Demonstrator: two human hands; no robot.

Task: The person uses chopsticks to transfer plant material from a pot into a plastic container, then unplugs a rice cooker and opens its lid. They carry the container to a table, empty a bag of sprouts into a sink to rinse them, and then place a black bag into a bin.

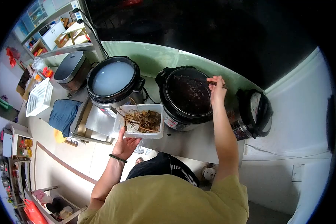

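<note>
Dark chopsticks (198,79) are held in my right hand (217,89), its fingers closed round them over the right-hand open cooker (188,91). Dark liquid with small bits fills that cooker, and the chopsticks reach across its top. My left hand (126,145) supports a translucent plastic container (161,115) from its near side, fingers beneath and thumb at the rim. Brown root-like pieces (147,120) lie in the container, which is beside the dark cooker. Left of it stands another open cooker (138,82) filled with cloudy whitish liquid (113,78).
A closed cooker (259,112) stands at the right near the wall. Toward the left are a grey-lidded appliance (70,67), a white basket (40,98) and a dark cloth (64,115). The metal counter's edge (179,149) runs in front of my body.
</note>
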